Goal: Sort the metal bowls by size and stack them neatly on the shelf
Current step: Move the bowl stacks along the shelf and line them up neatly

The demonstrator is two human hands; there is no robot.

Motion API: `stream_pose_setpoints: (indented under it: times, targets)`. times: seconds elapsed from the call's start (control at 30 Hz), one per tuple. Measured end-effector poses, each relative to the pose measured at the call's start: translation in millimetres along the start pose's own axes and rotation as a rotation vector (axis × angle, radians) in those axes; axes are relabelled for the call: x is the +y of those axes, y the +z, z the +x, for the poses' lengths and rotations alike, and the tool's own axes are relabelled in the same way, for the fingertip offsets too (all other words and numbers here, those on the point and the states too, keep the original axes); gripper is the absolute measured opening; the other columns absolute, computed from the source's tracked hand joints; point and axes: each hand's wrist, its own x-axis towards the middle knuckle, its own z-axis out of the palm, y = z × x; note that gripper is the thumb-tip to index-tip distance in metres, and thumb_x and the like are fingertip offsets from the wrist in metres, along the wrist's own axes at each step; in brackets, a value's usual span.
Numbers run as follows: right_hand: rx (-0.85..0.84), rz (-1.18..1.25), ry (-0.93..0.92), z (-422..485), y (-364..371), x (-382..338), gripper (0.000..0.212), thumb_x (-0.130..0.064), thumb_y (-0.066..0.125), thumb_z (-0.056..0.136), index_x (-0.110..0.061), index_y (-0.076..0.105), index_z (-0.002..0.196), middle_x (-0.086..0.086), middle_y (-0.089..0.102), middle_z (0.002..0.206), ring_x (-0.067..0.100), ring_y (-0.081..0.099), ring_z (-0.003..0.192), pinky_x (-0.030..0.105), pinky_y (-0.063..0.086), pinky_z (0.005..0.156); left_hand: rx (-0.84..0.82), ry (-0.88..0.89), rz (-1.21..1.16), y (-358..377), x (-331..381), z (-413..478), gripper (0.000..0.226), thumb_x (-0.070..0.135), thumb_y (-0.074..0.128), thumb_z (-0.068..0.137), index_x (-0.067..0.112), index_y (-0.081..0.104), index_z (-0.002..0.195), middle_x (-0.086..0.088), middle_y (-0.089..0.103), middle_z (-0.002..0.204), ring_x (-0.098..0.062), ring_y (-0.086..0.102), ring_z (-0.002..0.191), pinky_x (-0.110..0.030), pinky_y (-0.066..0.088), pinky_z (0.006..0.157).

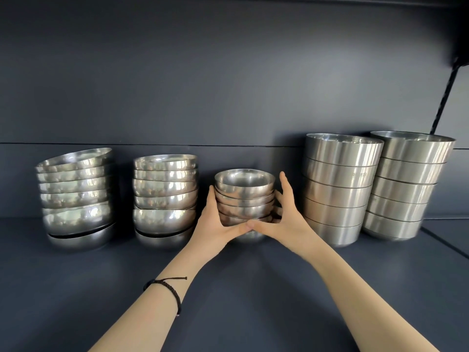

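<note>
The small stack's (244,193) lowest bowl (250,237) seems mostly hidden.

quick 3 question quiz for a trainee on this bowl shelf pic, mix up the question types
1. True or false: the left hand and the right hand both hold the centre stack.
2. How many bowl stacks stand on the shelf? A three, B five, C seven.
3. Fill in: the black bracelet sits on the ___ wrist.

Key: 1 true; 2 B; 3 left.
</note>
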Motion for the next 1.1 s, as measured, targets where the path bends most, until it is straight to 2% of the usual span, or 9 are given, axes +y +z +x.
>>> stream_pose_setpoints:
  times: [0.07, 0.17, 0.4, 0.53, 0.7, 0.8, 0.83, 0.97, 1.1]
  targets:
    - [-0.007, -0.011, 0.020, 0.3, -0.2, 4.0, 0.126, -0.021, 0.085, 0.075, -0.050, -0.012, 0.150, -0.014, 0.045, 0.146, 0.003, 0.049, 0.130, 0.029, 0.042, 0.110, -0.012, -0.026, 0.016, -3.0, -0.5, 0.4, 0.139, 0.070, 0.084, 0.050, 0.036, 0.003, 0.157, 0.019, 0.032, 0.156, -0.001, 0.034, 0.141, -0.035, 0.031, 0.118]
    - [0.024, -0.012, 0.032, 2.2, -1.6, 6.2, 0.122, -0.023, 0.084, 0.077, -0.053, -0.010, 0.149, 0.003, 0.058, 0.138, 0.013, 0.058, 0.124, 0.036, 0.043, 0.110, -0.023, -0.025, -0.005, -5.8, -4.4, 2.1, 0.131, 0.064, 0.088, 0.049, 0.037, 0.015, 0.155, 0.021, 0.046, 0.147, 0.002, 0.043, 0.134, -0.035, 0.037, 0.115]
    - [0.044, -0.032, -0.001, 4.3, -0.6, 10.4, 0.121, -0.017, 0.084, 0.077, -0.047, -0.005, 0.152, -0.006, 0.056, 0.139, 0.007, 0.055, 0.126, 0.031, 0.043, 0.110, -0.041, -0.007, -0.012, -7.1, -6.0, 2.1, 0.110, 0.045, 0.089, 0.056, 0.034, 0.030, 0.148, 0.022, 0.055, 0.137, 0.006, 0.050, 0.126, -0.032, 0.041, 0.111]
    - [0.058, -0.061, 0.017, 4.8, -0.9, 10.4, 0.121, -0.022, 0.084, 0.076, -0.043, -0.007, 0.153, -0.006, 0.057, 0.139, 0.005, 0.054, 0.125, 0.020, 0.043, 0.104, -0.067, 0.012, -0.013, -7.8, -4.4, 2.9, 0.091, 0.024, 0.088, 0.072, 0.043, 0.030, 0.139, 0.024, 0.054, 0.136, 0.013, 0.049, 0.123, -0.015, 0.041, 0.104]
    - [0.079, -0.037, 0.012, 3.2, 1.9, 5.3, 0.125, -0.041, 0.086, 0.069, -0.043, -0.006, 0.153, -0.008, 0.037, 0.155, 0.006, 0.039, 0.139, 0.035, 0.033, 0.118, -0.040, -0.050, -0.079, -8.5, 0.0, 4.3, 0.058, 0.029, 0.079, 0.082, 0.039, 0.045, 0.128, 0.023, 0.060, 0.125, 0.018, 0.055, 0.111, -0.011, 0.043, 0.100]
    - [0.088, -0.045, 0.034, 1.4, 4.0, 2.3, 0.137, -0.065, 0.083, 0.051, -0.043, -0.005, 0.154, -0.003, 0.041, 0.155, 0.009, 0.040, 0.140, 0.038, 0.034, 0.117, -0.018, -0.084, -0.092, -7.9, 0.0, 4.1, 0.058, 0.035, 0.078, 0.081, 0.030, 0.049, 0.130, 0.019, 0.063, 0.123, 0.011, 0.057, 0.112, -0.013, 0.045, 0.097]
    - [0.089, -0.049, 0.046, 0.8, 4.3, 1.7, 0.137, -0.066, 0.083, 0.051, -0.042, -0.005, 0.154, -0.002, 0.041, 0.155, 0.009, 0.039, 0.141, 0.036, 0.034, 0.117, -0.010, -0.087, -0.097, -7.6, -0.2, 4.2, 0.058, 0.036, 0.078, 0.080, 0.031, 0.049, 0.129, 0.020, 0.063, 0.123, 0.010, 0.057, 0.113, -0.013, 0.045, 0.095]
    - [0.107, -0.064, 0.075, 0.5, 4.1, 1.9, 0.116, -0.035, 0.082, 0.077, -0.032, -0.002, 0.157, -0.003, 0.041, 0.153, 0.008, 0.039, 0.139, 0.018, 0.032, 0.103, 0.023, -0.100, -0.119, -5.4, 0.7, 3.5, 0.061, 0.037, 0.078, 0.080, 0.040, 0.038, 0.125, 0.027, 0.058, 0.119, 0.016, 0.053, 0.108, -0.007, 0.041, 0.083]
    - [0.123, -0.100, 0.052, 2.7, 2.5, 2.4, 0.116, -0.036, 0.081, 0.077, -0.035, -0.003, 0.156, -0.001, 0.052, 0.146, 0.009, 0.051, 0.129, 0.020, 0.039, 0.101, 0.019, -0.094, -0.115, -4.7, 1.1, 3.2, 0.071, 0.044, 0.076, 0.078, 0.035, 0.034, 0.136, 0.027, 0.055, 0.122, 0.017, 0.050, 0.109, -0.009, 0.039, 0.087]
